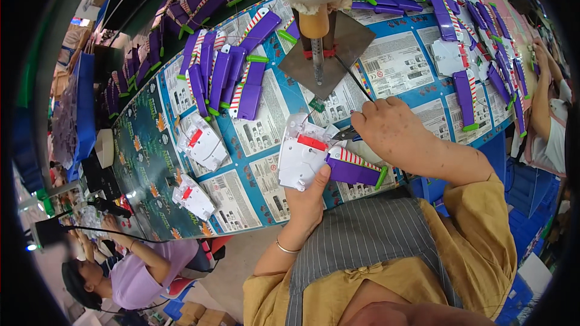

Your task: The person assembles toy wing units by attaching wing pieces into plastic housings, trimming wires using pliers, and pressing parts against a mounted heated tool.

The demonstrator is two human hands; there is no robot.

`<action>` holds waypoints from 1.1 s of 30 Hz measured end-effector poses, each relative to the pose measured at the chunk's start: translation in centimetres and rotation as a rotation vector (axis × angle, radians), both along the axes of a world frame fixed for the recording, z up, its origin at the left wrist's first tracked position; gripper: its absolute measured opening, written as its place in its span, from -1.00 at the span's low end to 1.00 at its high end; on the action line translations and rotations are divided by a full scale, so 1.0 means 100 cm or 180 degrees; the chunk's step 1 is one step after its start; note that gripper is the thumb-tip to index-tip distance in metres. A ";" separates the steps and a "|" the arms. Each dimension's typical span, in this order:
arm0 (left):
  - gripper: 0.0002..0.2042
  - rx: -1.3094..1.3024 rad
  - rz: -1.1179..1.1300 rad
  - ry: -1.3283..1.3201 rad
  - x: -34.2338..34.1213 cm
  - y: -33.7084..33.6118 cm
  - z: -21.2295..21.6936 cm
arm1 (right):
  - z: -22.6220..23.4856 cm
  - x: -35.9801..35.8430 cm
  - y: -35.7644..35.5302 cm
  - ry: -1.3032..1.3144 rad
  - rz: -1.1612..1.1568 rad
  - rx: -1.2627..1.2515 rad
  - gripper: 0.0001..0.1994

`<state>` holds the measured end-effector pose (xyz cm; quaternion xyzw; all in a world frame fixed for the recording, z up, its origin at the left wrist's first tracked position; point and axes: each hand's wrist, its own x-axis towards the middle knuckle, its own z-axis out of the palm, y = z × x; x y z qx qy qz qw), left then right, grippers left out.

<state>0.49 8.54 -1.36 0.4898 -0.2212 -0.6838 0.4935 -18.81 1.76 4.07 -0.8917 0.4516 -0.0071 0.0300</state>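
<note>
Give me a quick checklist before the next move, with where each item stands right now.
1. White shell held: ok. The left hand grips its lower edge, thumb on top.
2. Dark-tipped hand tool in the right hand: ok, pointing at the shell's upper right side.
3. Tool tip touching the shell: cannot tell at this size.
4. Purple wing joined to the shell: cannot tell. It lies against the right side, but the joint is unclear.
5. Small green circuit board clear of the tool tip: ok, it sits beyond the shell's upper edge.
6. Orange-handled tool clear of both hands: ok. Whether it is hot: cannot tell.
</note>
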 end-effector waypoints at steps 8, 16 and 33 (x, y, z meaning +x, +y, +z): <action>-0.55 0.0113 -0.0328 0.0071 0.012 -0.041 0.011 | -0.026 -0.004 -0.029 -0.0253 0.0048 0.0018 -0.93; -0.60 0.0243 -0.0211 0.0382 -0.003 -0.078 0.011 | -0.030 -0.009 -0.054 -0.0607 -0.0775 0.0596 -0.88; -0.60 0.0075 0.0049 0.0204 -0.015 -0.085 0.023 | -0.036 -0.015 -0.063 -0.0891 -0.0873 0.0970 -0.78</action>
